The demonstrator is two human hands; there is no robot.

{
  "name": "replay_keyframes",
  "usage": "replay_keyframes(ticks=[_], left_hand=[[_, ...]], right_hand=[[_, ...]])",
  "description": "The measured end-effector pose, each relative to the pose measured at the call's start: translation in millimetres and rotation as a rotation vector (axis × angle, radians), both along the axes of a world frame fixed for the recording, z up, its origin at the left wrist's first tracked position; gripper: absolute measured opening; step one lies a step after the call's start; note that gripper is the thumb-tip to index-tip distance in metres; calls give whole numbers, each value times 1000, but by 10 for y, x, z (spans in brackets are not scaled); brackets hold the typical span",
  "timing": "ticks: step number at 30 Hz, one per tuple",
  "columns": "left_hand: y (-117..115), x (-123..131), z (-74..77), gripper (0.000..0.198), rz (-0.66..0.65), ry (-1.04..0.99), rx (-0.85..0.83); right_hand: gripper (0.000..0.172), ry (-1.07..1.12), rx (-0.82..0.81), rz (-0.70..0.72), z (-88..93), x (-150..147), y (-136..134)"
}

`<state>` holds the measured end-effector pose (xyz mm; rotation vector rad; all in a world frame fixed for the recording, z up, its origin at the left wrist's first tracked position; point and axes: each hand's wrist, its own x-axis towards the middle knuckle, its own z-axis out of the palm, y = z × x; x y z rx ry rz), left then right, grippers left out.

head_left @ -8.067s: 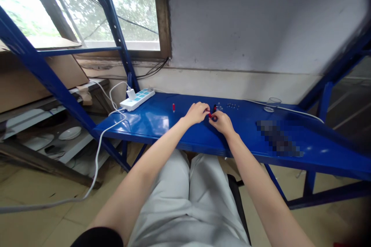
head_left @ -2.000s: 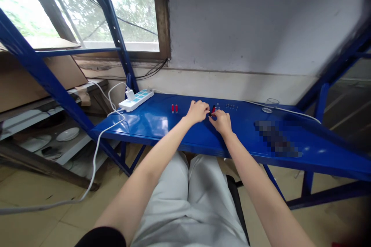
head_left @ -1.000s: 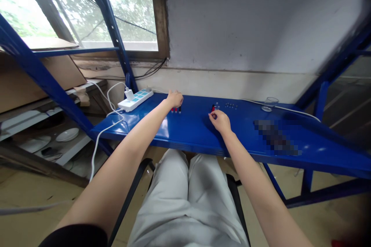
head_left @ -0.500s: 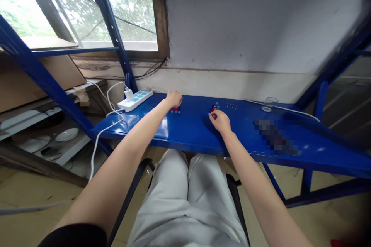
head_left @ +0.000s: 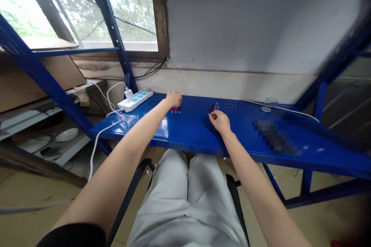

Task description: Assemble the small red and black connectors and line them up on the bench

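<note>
Above a short row of small red and black pieces (head_left: 175,110) on the blue table (head_left: 191,127), my left hand (head_left: 174,98) has its fingers bent down at the black one on the right. My right hand (head_left: 219,119) is closed in a pinch on the table, beside a small red and black piece (head_left: 213,108); anything between its fingertips is too small to tell. Tiny clear bits (head_left: 216,105) lie just behind that piece, and several small metallic bits (head_left: 231,106) lie to their right.
A white power strip (head_left: 135,100) with a plug and cables sits at the table's left end. At the back right stands a clear glass (head_left: 269,104) by a white cable. A blurred-out dark object (head_left: 275,137) lies at the right. Blue frame posts rise at both sides.
</note>
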<state>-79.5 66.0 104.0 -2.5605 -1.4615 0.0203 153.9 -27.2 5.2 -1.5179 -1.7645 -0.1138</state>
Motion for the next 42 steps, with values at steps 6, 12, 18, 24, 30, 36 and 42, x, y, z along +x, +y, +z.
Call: replay_keyframes(ticks=[6,12,18,24,30,36,42], left_hand=[[18,-10,31,16,-3,4,2],[-168,144,62,30,-225,-246,209],[-407,557,-327,41,-363,-317,103],[-392,918,-776,57,-254,-325,-49],[-336,1111,-880,53,-258,-308,-12],[-348,1179,-828,35,-277,-376,85],[-378,1183,-819,23,-211,-500,130]], right_hand=[[23,-22,-20,-53,32,17,-32],[20,5,-103,-321,34,114,-31],[20,-14,-153,-437,-45,159,14],[27,-58,-196,-371,-27,114,-23],[27,-79,-228,-308,-43,102,-22],[29,-101,-243,-274,-79,82,6],[34,-118,-315,-264,-110,70,29]])
